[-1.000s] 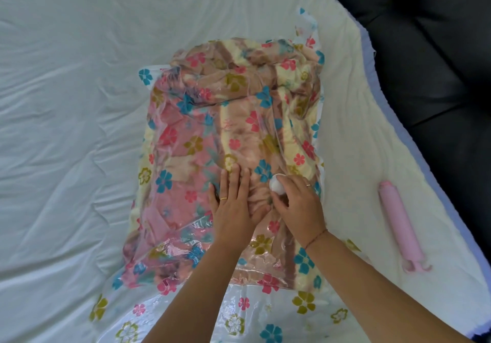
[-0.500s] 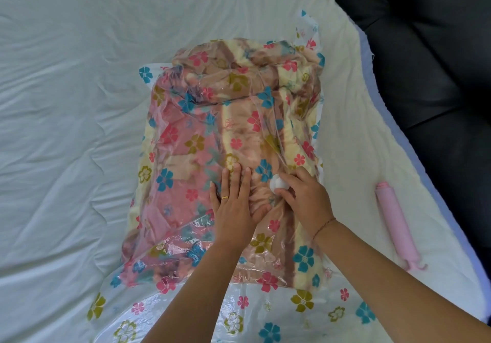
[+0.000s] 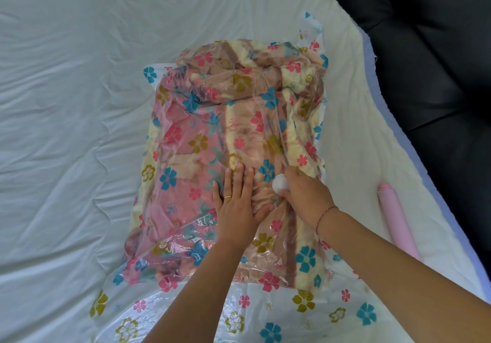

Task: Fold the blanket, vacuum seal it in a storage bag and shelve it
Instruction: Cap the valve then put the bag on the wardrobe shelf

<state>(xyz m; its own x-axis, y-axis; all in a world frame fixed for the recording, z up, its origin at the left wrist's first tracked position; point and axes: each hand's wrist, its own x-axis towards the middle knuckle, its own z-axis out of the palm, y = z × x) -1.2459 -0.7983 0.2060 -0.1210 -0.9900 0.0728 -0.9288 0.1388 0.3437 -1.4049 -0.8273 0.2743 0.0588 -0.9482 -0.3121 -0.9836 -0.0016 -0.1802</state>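
Storage bag (image 3: 239,135) lies lengthwise on the bed (image 3: 66,103), nearer its right edge than its left. The folded blanket (image 3: 247,119) is inside and shows through the flowered plastic. The bag looks puffy and creased, so I judge the air is not yet drawn out.

Left hand (image 3: 236,204): flat on the bag, fingers straight and close together, thumb out sideways.
Right hand (image 3: 305,196): fingers curled round the white valve cap (image 3: 280,182), pinching it just beside the left thumb.

Risks (judgement only):
- A cap that is seated crooked or only half turned would let air creep back in.
- Twisting against slack film could drag a wrinkle into the valve seat. The left hand's press is what keeps the film taut.
- I cannot tell whether the bag's mouth, toward the near edge, is zipped. If it is open, no vacuum will hold.
- The pink pump (image 3: 396,217) lies close to the right edge, beside dark upholstery (image 3: 425,50). A sweep of the right forearm could roll it off.

Room: there is a broad stretch of sheet toward the left and far edges. The right side is tight.
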